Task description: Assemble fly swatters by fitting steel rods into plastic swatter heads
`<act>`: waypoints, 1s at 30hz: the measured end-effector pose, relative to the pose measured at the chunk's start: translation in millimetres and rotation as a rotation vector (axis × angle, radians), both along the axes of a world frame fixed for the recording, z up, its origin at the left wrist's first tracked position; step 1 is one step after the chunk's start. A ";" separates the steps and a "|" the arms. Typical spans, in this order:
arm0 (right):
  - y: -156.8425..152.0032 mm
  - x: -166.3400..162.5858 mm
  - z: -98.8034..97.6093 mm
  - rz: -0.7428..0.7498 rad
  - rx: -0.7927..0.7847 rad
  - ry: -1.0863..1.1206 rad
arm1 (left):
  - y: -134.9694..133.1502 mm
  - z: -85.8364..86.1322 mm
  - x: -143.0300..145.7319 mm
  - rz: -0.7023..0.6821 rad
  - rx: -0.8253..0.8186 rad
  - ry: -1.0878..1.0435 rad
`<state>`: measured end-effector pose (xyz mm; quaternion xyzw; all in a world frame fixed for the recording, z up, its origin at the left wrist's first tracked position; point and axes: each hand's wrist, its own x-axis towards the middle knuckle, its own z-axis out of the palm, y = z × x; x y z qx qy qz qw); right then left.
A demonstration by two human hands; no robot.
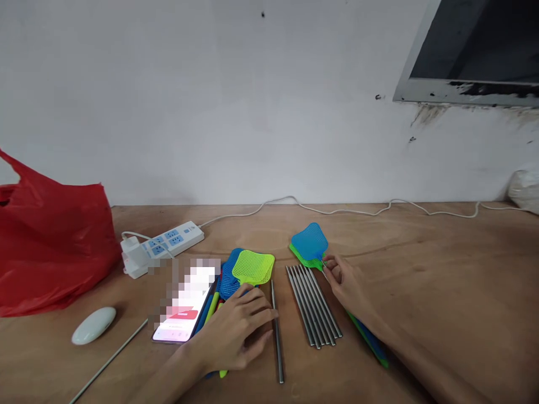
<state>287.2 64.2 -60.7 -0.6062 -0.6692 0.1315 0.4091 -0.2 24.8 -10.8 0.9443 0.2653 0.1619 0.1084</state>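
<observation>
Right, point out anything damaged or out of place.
At upper right, the grey frame has black smears along its lower edge, and the wall beneath is scuffed, with small dark marks. On the wooden table, one tapered metal rod lies apart from the other rods; nothing looks spilled.

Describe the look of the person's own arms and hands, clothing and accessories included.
The left hand and right hand are both ungloved, with slender fingers. The left forearm and right forearm are bare as far as the picture shows them, with no sleeve in sight. No watch or bracelet shows on either wrist, and I see no clear markings.
</observation>
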 end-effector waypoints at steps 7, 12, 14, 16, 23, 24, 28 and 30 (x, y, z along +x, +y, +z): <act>-0.2 3.7 -0.6 -0.028 0.000 -0.208 | -0.2 -2.4 0.1 0.010 -0.021 0.043; -5.1 3.8 4.3 -0.076 -0.023 -0.409 | 0.6 -6.2 -0.1 0.017 0.010 0.000; -7.1 3.0 6.9 -0.085 -0.032 -0.474 | 2.0 -7.9 -0.6 0.057 0.035 -0.031; -8.9 1.8 9.1 -0.092 -0.036 -0.526 | 3.9 -9.3 -2.1 0.138 0.076 -0.084; -13.1 -1.3 12.5 -0.122 -0.012 -0.634 | 14.8 -8.9 -12.8 0.480 0.262 -0.210; -13.2 -1.6 13.1 -0.112 0.018 -0.636 | 16.1 -8.8 -14.0 0.511 0.265 -0.200; -16.9 -6.6 17.8 0.081 0.234 -0.572 | 18.5 -10.5 -15.7 0.564 0.254 -0.157; -22.7 -12.5 20.9 0.262 0.288 -0.536 | 18.6 -12.5 -15.6 0.565 0.244 -0.131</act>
